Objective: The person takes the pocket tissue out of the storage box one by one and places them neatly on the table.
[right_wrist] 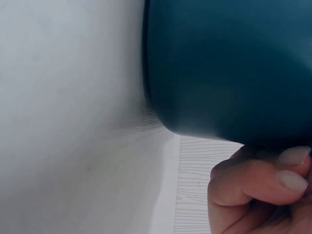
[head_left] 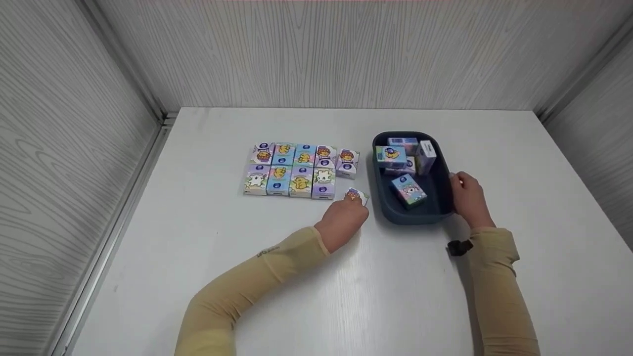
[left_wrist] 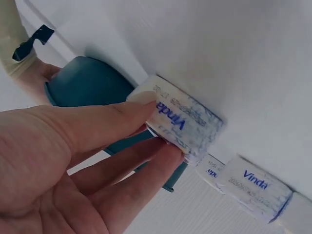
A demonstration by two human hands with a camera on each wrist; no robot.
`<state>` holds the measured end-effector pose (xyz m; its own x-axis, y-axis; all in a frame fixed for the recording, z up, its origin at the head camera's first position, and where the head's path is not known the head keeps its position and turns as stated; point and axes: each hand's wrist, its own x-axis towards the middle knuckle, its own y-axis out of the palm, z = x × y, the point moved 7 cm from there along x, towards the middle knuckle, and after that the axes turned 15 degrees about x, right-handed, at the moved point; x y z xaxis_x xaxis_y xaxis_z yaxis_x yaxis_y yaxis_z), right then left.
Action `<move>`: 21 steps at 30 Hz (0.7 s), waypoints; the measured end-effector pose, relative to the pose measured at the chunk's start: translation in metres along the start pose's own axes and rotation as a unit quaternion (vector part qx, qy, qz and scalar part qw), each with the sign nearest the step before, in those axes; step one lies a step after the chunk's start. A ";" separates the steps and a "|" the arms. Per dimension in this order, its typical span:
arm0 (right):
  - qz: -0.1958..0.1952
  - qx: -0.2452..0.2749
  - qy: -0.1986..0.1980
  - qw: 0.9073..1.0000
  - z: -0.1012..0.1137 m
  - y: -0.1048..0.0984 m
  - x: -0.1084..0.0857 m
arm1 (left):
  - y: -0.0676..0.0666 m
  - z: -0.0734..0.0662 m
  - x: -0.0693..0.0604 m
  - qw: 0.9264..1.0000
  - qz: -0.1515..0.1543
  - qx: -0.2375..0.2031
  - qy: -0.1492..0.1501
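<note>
My left hand (head_left: 342, 221) pinches a small printed packet (head_left: 356, 196) between thumb and fingers, just left of the dark teal bin (head_left: 418, 218). In the left wrist view the packet (left_wrist: 183, 117) shows "Vinda" on its side, with the left hand's thumb (left_wrist: 112, 119) on it. My right hand (head_left: 471, 198) is at the bin's right side, its fingers curled at the wall; in the right wrist view the hand (right_wrist: 263, 190) touches the bin (right_wrist: 219, 73). Several packets, one of them blue and pink (head_left: 409, 191), lie inside the bin.
Left of the bin, packets lie side by side in two rows on the white table (head_left: 198, 257), among them a yellow-and-purple one (head_left: 300, 182). The upper row's right end packet (head_left: 347, 163) sits slightly askew. Grey wood-grain panels (head_left: 316, 54) stand behind and at both sides.
</note>
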<state>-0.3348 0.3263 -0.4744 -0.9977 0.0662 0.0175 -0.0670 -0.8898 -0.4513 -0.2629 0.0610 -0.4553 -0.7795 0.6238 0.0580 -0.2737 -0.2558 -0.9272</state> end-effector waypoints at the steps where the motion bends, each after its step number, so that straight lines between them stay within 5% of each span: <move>1: 0.000 0.000 0.002 1.000 0.000 0.000 0.000 | 0.001 0.000 0.005 1.000 0.007 0.001 0.003; 8: -0.002 -0.001 0.010 1.000 0.000 0.000 0.001 | 0.010 0.008 0.031 0.999 0.038 0.008 -0.003; 21: -0.011 -0.010 -0.003 1.000 0.001 -0.001 0.000 | 0.012 0.024 0.042 0.999 -0.013 0.032 -0.037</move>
<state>-0.3346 0.3267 -0.4726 -0.9960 0.0829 0.0332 -0.0888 -0.8791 -0.4683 -0.3124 0.0658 -0.4552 -0.8105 0.5752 0.1112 -0.3278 -0.2879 -0.8998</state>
